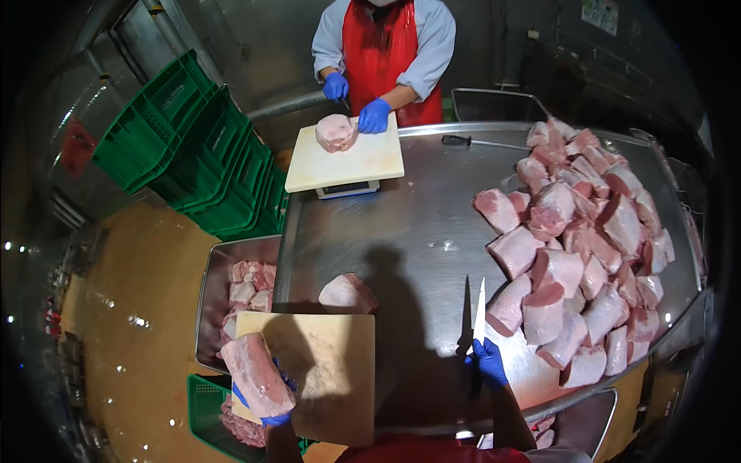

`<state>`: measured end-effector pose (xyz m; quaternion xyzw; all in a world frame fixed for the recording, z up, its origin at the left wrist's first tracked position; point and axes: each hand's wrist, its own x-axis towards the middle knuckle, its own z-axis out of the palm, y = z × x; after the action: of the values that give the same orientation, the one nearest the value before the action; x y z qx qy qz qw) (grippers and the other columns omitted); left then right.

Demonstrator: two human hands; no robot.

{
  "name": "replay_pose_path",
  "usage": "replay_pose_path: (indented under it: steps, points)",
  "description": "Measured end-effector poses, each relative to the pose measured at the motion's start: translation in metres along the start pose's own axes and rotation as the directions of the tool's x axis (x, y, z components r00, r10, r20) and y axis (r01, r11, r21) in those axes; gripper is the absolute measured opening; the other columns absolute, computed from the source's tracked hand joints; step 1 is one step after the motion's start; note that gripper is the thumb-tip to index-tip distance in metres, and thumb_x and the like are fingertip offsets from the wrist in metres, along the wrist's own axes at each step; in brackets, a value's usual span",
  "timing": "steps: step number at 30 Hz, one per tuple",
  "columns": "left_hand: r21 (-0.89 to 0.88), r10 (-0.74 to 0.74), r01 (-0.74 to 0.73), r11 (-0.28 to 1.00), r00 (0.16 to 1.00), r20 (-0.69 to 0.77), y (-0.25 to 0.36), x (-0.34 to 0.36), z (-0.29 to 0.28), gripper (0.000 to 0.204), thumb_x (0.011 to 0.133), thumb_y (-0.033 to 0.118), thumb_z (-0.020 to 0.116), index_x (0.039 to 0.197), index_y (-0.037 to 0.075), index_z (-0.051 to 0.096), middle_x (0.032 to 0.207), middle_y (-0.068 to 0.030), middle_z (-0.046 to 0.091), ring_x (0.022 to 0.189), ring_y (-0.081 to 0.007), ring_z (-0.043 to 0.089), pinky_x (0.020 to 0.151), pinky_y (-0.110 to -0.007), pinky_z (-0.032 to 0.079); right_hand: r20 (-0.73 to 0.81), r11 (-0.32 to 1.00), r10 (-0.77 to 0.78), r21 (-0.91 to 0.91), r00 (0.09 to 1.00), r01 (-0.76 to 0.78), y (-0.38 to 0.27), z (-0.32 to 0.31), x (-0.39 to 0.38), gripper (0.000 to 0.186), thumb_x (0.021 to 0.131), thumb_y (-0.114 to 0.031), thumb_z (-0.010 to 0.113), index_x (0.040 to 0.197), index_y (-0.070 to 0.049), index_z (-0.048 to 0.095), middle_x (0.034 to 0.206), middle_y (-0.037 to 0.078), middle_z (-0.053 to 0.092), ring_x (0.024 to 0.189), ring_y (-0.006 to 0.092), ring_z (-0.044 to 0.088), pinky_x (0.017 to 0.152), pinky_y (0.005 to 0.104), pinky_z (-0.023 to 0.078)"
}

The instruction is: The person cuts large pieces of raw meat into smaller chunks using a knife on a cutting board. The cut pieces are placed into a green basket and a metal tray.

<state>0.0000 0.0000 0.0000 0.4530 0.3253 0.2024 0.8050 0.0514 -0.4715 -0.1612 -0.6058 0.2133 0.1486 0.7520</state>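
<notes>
My left hand (pixel 275 420), in a blue glove, grips a thick piece of raw meat (pixel 258 376) over the left edge of a cream cutting board (pixel 340 386). Most of its fingers are hidden by the meat. My right hand (pixel 489 364), also gloved in blue, is closed round the handle of a knife (pixel 480 309). The pale blade points away from me above the steel table (pixel 417 224). Just beyond the board's far edge lies another cut of meat (pixel 347 294).
A large meat pile (pixel 579 255) covers the table's right side. Opposite, a co-worker in a red apron (pixel 382 58) handles meat on a board over a scale (pixel 347 189). Green crates (pixel 208 147) rise at left. Below stand a metal tub (pixel 208 309) and a green basket (pixel 201 417). A sharpening steel (pixel 482 143) lies far back.
</notes>
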Motion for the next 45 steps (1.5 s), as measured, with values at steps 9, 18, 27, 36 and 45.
replay_pose_path:
  steps: [9, 18, 27, 36, 45]
  points:
    - [-0.321, -0.092, 0.192, 0.928, 0.949, 0.301, -0.05, -0.003, 0.055, 0.05, 0.095, 0.05, 0.053, 0.126, 0.011, 0.051, 0.069, 0.0017, 0.049, 0.05, -0.0137, 0.042, 0.045, -0.031, 0.031, 0.003, 0.953, 0.115, -0.282, 0.993, -0.11, -0.026, 0.0, 0.093, 0.028, 0.104, -0.027, 0.054, 0.092, -0.004, 0.065, 0.071, 0.001, 0.062, 0.063, 0.0105, 0.058, 0.059, 0.0294, 0.047]
    - [-0.394, -0.084, 0.37, 0.841, 0.81, 0.58, -0.07, 0.008, 0.132, 0.078, 0.099, 0.041, 0.049, 0.163, 0.015, 0.013, 0.103, -0.0076, 0.058, 0.066, -0.0138, 0.053, 0.051, -0.034, 0.038, -0.036, 0.912, 0.17, -0.372, 0.985, -0.171, -0.056, -0.006, 0.104, 0.032, 0.103, -0.026, 0.053, 0.085, -0.002, 0.065, 0.067, 0.008, 0.063, 0.06, 0.0178, 0.062, 0.057, 0.036, 0.048]
    - [-0.32, -0.147, 0.269, 0.909, 0.922, 0.357, -0.082, 0.0, 0.15, 0.077, 0.096, 0.051, 0.052, 0.157, 0.012, 0.026, 0.092, -0.0014, 0.054, 0.06, -0.0119, 0.047, 0.051, -0.033, 0.035, 0.002, 0.921, 0.187, -0.349, 0.982, -0.174, -0.064, 0.003, 0.103, 0.027, 0.102, -0.021, 0.055, 0.086, -0.002, 0.065, 0.069, 0.008, 0.063, 0.061, 0.0159, 0.061, 0.057, 0.0335, 0.048]
    - [-0.044, -0.168, 0.166, 0.985, 0.985, -0.046, -0.094, 0.012, 0.109, 0.058, 0.09, 0.063, 0.051, 0.116, 0.01, 0.054, 0.07, 0.0014, 0.047, 0.052, -0.012, 0.042, 0.048, -0.033, 0.032, -0.02, 0.929, 0.138, -0.343, 0.99, -0.136, -0.058, 0.001, 0.096, 0.025, 0.102, -0.021, 0.055, 0.088, -0.002, 0.064, 0.068, 0.005, 0.061, 0.061, 0.0131, 0.06, 0.055, 0.0317, 0.048]
    - [0.839, 0.333, -0.277, 0.468, 0.935, 0.123, -0.097, 0.037, 0.046, 0.041, 0.098, 0.031, 0.06, 0.134, 0.011, 0.06, 0.109, -0.0072, 0.069, 0.089, -0.017, 0.067, 0.076, -0.029, 0.052, -0.07, 0.809, -0.059, -0.588, 0.996, 0.006, -0.053, 0.004, 0.086, 0.026, 0.103, -0.021, 0.054, 0.09, -0.003, 0.066, 0.069, 0.005, 0.062, 0.063, 0.0129, 0.061, 0.057, 0.031, 0.048]
